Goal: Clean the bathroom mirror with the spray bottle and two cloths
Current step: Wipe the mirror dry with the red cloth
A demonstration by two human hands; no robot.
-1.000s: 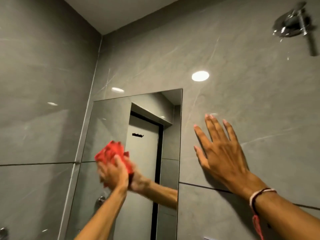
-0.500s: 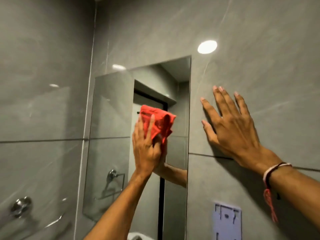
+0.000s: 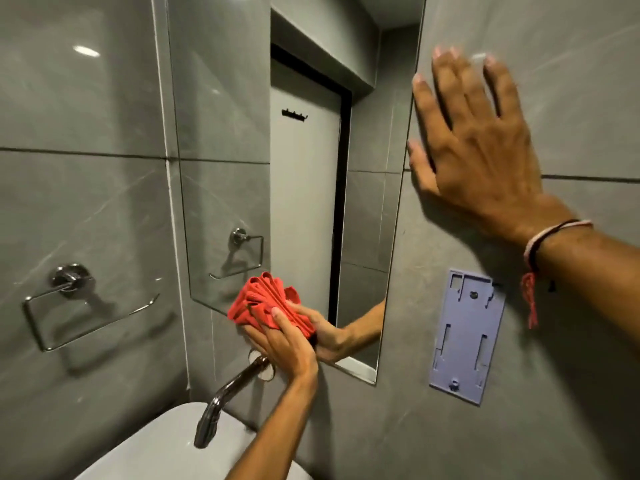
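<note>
A tall frameless mirror (image 3: 298, 188) hangs on the grey tiled wall. My left hand (image 3: 285, 344) presses a bunched red cloth (image 3: 265, 303) against the glass near the mirror's bottom edge. My right hand (image 3: 474, 150) lies flat on the wall tile just right of the mirror, fingers spread and slightly blurred, with thread bracelets at the wrist. No spray bottle or second cloth is in view.
A chrome tap (image 3: 228, 396) juts from the wall below the mirror, over a white basin (image 3: 156, 448). A chrome towel ring (image 3: 69, 299) is on the left wall. A lilac plastic wall bracket (image 3: 465, 334) is mounted right of the mirror.
My left hand has swept the red cloth from the mirror's middle down to its bottom edge. The view has tilted downward, bringing the tap and basin into sight. My right hand stays on the wall.
</note>
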